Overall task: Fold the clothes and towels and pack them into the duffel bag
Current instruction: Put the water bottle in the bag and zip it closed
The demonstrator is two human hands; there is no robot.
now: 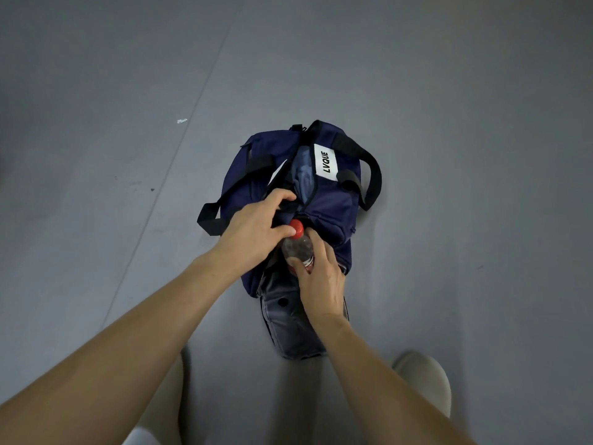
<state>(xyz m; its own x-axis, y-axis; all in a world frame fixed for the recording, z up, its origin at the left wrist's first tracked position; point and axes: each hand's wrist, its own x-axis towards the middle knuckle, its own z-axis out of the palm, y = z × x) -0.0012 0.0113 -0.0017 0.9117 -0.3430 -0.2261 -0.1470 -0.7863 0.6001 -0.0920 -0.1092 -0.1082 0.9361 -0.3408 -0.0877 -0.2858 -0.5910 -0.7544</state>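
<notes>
Pale shoe (423, 380) nearest, floor grey. Duffel bag (327, 216) lies end-on just beyond, with its grey end panel (285, 319) towards the feet. Right hand (321, 281) is wrapped round a clear bottle (298, 248), red cap pointing far. Left hand (253, 226) has fingers curled over the bag's edge beside the cap, holding the mouth open.

Judgement: bottle is going into a pocket. Keep the left hand pulling the fabric taut and feed the bottle in straight, so the cap doesn't snag.

Bottle's label unreadable. Further out, white patch (325, 162) reads "LVQUE". Black handles (369, 175) flop either side.
</notes>
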